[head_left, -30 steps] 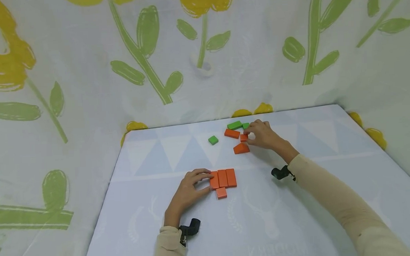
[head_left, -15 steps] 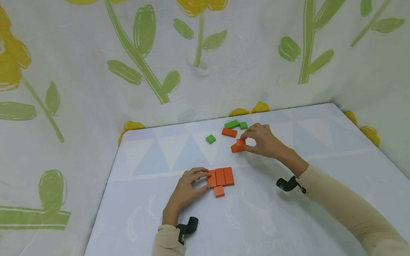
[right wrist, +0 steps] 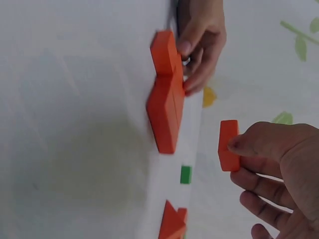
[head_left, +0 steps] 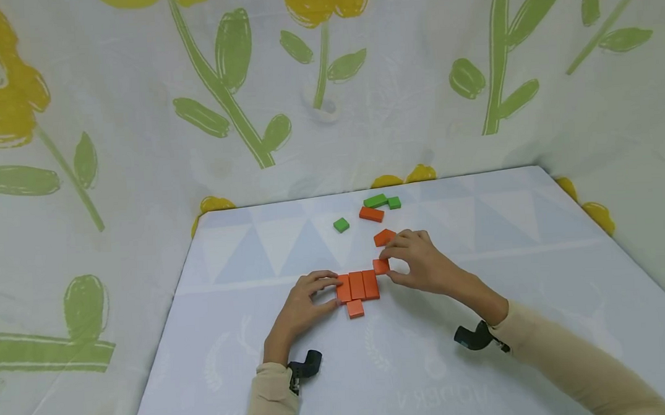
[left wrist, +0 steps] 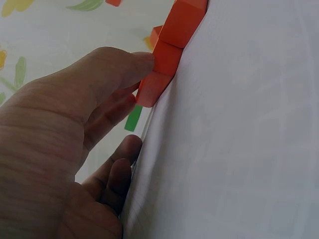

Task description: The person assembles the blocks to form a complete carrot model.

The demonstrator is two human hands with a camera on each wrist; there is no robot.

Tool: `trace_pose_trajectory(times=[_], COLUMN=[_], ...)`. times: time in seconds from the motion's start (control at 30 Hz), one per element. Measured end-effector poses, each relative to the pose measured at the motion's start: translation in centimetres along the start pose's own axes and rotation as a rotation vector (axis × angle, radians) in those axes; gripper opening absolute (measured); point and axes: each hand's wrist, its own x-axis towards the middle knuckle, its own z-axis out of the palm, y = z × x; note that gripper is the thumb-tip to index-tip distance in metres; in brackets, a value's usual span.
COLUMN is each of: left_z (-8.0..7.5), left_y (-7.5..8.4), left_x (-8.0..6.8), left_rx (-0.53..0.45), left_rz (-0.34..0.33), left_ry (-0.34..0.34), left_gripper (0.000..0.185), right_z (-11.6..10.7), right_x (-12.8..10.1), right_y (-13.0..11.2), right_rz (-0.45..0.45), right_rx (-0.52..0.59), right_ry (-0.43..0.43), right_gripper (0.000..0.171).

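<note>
The right hand (head_left: 418, 265) pinches a small orange block (head_left: 381, 266) between thumb and fingertips and holds it just at the upper right corner of the row of orange blocks (head_left: 357, 286); in the right wrist view the block (right wrist: 228, 145) looks lifted and apart from the row, so whether it touches yet I cannot tell. The left hand (head_left: 306, 304) rests on the desk (head_left: 484, 374) with its fingers curled against the left end of that row, thumb and fingertips pressed to the end block as if steadying it; it braces the row rather than lifting anything. The row is three long orange blocks lying side by side, touching, with a small orange square (head_left: 355, 308) set against their near edge. Judging from how things lie, the flat orange figure is partly built: four pieces are in place and a fifth is at its edge. Farther back on the desk, loose pieces remain: an orange house-shaped block (head_left: 384, 237), a long orange block (head_left: 371, 214), a small green cube (head_left: 341, 225), and a long green block (head_left: 375, 200) with a small green block (head_left: 395, 203) beside it. A cloth with yellow flowers and green stems (head_left: 221, 82) hangs behind and around the desk.
</note>
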Motion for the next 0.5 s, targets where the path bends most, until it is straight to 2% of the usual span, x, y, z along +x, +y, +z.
trace_pose_trajectory(times=[0.23, 0.5], left_z=[0.2, 0.0], left_y=[-0.1, -0.2], left_x=[-0.1, 0.0], left_rx=[0.015, 0.017], left_rz=[0.008, 0.031], left_ry=[-0.01, 0.01], left_gripper=[0.037, 0.036], right_z=[1.4, 3.1], right_x=[-1.7, -2.4], right_y=[-2.0, -3.2], right_rz=[-0.03, -0.048], right_rx=[0.006, 0.002], right_ry=[-0.025, -0.055], right_gripper=[0.025, 0.026])
